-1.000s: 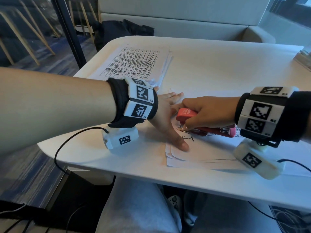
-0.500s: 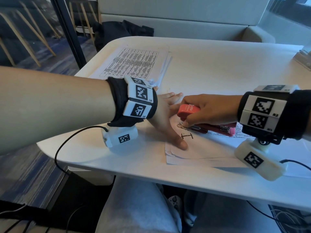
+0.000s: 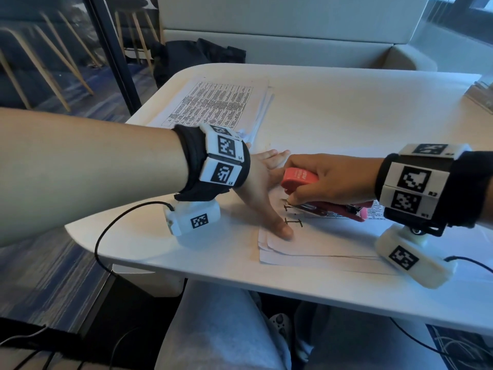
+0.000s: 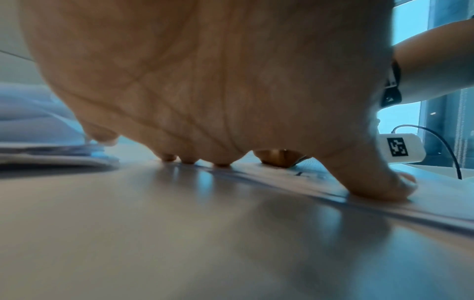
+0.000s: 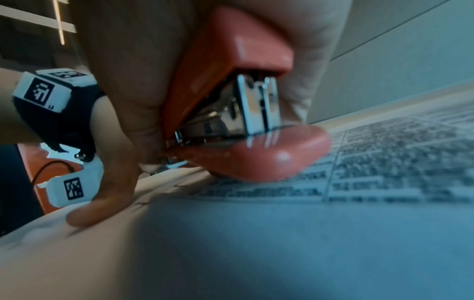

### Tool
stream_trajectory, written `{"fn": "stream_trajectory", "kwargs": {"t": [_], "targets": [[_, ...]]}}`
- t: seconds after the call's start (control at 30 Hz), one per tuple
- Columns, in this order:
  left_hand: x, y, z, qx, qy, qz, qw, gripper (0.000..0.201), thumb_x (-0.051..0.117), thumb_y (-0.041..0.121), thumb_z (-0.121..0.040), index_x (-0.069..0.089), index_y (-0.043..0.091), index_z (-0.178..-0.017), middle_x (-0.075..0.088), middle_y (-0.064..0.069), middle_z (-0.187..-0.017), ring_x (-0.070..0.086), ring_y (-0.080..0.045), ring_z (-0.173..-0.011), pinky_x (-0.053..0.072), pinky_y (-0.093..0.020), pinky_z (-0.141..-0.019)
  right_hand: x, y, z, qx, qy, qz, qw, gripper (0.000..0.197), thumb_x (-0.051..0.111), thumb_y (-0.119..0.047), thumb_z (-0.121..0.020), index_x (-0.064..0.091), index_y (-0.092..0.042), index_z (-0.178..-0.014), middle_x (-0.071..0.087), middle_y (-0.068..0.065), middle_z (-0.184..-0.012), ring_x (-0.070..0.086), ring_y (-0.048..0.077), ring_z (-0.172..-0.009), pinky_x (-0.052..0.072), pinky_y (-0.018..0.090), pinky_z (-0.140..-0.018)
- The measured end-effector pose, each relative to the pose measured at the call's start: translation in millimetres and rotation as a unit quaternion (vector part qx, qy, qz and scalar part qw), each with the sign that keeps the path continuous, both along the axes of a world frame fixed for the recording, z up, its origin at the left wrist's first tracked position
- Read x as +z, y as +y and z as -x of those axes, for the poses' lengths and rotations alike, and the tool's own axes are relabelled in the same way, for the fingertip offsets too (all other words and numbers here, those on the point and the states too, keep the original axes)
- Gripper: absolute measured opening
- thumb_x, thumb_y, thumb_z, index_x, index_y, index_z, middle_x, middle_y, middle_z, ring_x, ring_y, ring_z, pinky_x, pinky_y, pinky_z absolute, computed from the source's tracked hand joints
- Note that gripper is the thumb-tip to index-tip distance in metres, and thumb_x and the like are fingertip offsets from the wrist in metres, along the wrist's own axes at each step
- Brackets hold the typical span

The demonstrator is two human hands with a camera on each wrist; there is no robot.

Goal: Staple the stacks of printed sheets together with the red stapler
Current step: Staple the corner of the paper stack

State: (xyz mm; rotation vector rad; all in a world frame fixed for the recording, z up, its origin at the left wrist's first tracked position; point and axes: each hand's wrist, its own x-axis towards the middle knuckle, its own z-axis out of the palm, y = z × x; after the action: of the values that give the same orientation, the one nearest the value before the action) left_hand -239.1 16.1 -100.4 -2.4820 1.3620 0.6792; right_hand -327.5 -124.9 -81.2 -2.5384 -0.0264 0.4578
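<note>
While left hand (image 3: 262, 182) pins sheets (image 3: 320, 244), right hand (image 3: 328, 180) grips stapler (image 3: 298, 177)

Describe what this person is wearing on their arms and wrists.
Each wrist carries a black fabric band with white blocks printed with black square markers. A white camera pod hangs under each wrist, trailing a thin black cable. Left forearm bare; right has a dark sleeve.

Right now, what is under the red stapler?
The near stack of printed sheets lies under the red stapler, which the right hand grips. Two staples show beside its nose. The hand and stapler cover the paper directly beneath.
</note>
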Motion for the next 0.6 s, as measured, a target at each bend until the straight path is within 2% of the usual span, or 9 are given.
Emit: {"fn": "stream_trajectory", "kwargs": {"t": [0.07,0.13,0.17,0.23,0.27,0.33,0.43,0.5,0.6], "targets": [[5.0,-0.2,3.3,-0.006,0.013,0.006,1.000,0.133,0.055,0.092,-0.039,-0.007,0.044,-0.147,-0.024,0.007,-0.156,-0.024,-0.016,-0.144,-0.011,-0.044,-0.117,1.0,1.5,-1.1,0.000,0.002,0.016,1.000,0.023,0.070,-0.036,-0.081,0.053,-0.028,-0.094,0.063,-0.003,-0.086,0.063,0.013,-0.071,0.050,0.024,-0.062],[10.6,0.5,2.5,-0.012,0.042,0.032,0.999,0.123,0.068,0.081,-0.045,0.011,0.042,-0.147,0.001,0.010,-0.157,-0.001,-0.016,-0.147,0.002,-0.036,-0.120,3.1,1.8,-2.0,-0.001,0.001,0.033,0.999,0.024,0.069,-0.038,-0.082,0.053,-0.027,-0.095,0.063,-0.004,-0.084,0.061,0.011,-0.067,0.047,0.022,-0.058],[12.9,0.8,1.0,-0.008,0.055,0.040,0.998,0.120,0.070,0.081,-0.042,0.020,0.042,-0.144,0.014,0.012,-0.154,0.013,-0.014,-0.144,0.010,-0.033,-0.119,4.8,1.8,-1.9,-0.001,0.001,0.048,0.999,0.025,0.069,-0.040,-0.083,0.053,-0.027,-0.097,0.062,-0.005,-0.084,0.060,0.009,-0.066,0.045,0.021,-0.056],[17.6,2.8,-1.5,0.001,0.058,0.042,0.997,0.124,0.067,0.086,-0.033,0.027,0.043,-0.142,0.031,0.014,-0.147,0.031,-0.011,-0.137,0.026,-0.035,-0.116,7.7,1.0,-1.2,0.002,-0.002,0.086,0.996,0.031,0.066,-0.048,-0.083,0.052,-0.027,-0.101,0.061,-0.007,-0.086,0.059,0.007,-0.069,0.044,0.021,-0.057],[20.9,4.1,-1.3,0.002,0.046,0.037,0.998,0.120,0.069,0.083,-0.038,0.028,0.041,-0.143,0.035,0.013,-0.146,0.035,-0.012,-0.134,0.031,-0.035,-0.113,8.6,-0.1,-0.6,0.002,-0.005,0.104,0.995,0.036,0.065,-0.053,-0.082,0.052,-0.027,-0.102,0.061,-0.007,-0.087,0.059,0.007,-0.071,0.045,0.022,-0.059],[26.1,8.0,-0.9,0.008,0.003,0.040,0.999,0.103,0.074,0.067,-0.058,0.031,0.036,-0.145,0.035,0.011,-0.147,0.034,-0.013,-0.136,0.030,-0.033,-0.113,9.8,-3.6,1.0,0.000,-0.012,0.131,0.991,0.042,0.062,-0.062,-0.078,0.051,-0.029,-0.103,0.061,-0.008,-0.089,0.060,0.008,-0.074,0.048,0.024,-0.063],[31.5,16.3,0.0,0.005,-0.031,0.109,0.994,0.072,0.075,0.051,-0.070,0.049,0.034,-0.135,0.039,0.012,-0.146,0.036,-0.010,-0.133,0.030,-0.027,-0.110,13.8,-7.7,4.3,-0.006,-0.015,0.156,0.988,0.043,0.060,-0.064,-0.078,0.051,-0.031,-0.104,0.060,-0.010,-0.089,0.059,0.007,-0.075,0.050,0.026,-0.067],[30.0,18.1,-0.7,-0.003,-0.030,0.159,0.987,0.050,0.076,0.046,-0.072,0.064,0.034,-0.119,0.055,0.010,-0.131,0.047,-0.011,-0.122,0.038,-0.030,-0.104,16.8,-10.3,5.7,-0.006,-0.014,0.168,0.986,0.044,0.062,-0.064,-0.077,0.051,-0.032,-0.105,0.060,-0.011,-0.089,0.058,0.006,-0.075,0.053,0.029,-0.072],[28.4,14.7,2.1,0.004,-0.026,0.199,0.980,0.028,0.074,0.039,-0.077,0.072,0.030,-0.103,0.067,0.010,-0.108,0.055,-0.008,-0.105,0.045,-0.032,-0.095,16.9,-14.2,6.6,0.001,0.004,0.193,0.981,0.046,0.066,-0.064,-0.074,0.049,-0.034,-0.105,0.061,-0.010,-0.089,0.060,0.008,-0.075,0.054,0.030,-0.071]]}}
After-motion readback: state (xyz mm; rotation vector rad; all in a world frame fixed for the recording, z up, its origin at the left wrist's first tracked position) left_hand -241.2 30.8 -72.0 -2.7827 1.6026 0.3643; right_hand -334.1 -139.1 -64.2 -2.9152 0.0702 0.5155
